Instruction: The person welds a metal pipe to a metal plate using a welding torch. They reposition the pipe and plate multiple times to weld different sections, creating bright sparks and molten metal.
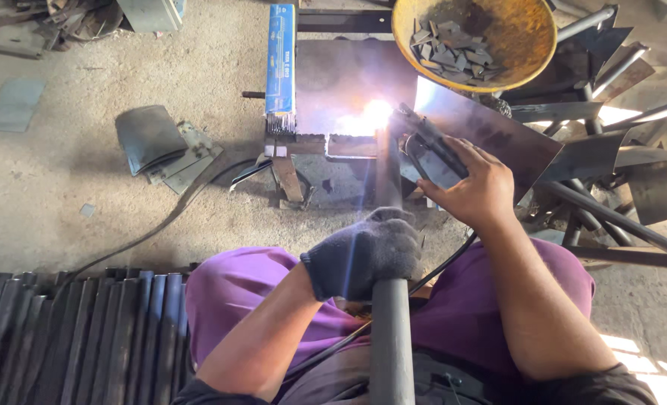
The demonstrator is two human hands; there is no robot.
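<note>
Gritty workshop floor. Gloved left hand (363,251) grips the steel pipe (390,330), steadying it; bare right hand (472,187) grips the electrode holder (432,144) at the arc (371,116).

Hands: my two, gloved left hand (363,251) at 6 o'clock, bare right hand (474,187) at 3.
Metal pipe (390,330): one, 6 o'clock.
Electrode holder (429,142): one.
Yellow pan (474,41): one, 1 o'clock.
Blue electrode box (281,60): one, 11 o'clock.
Welding arc (371,116): one.
</note>
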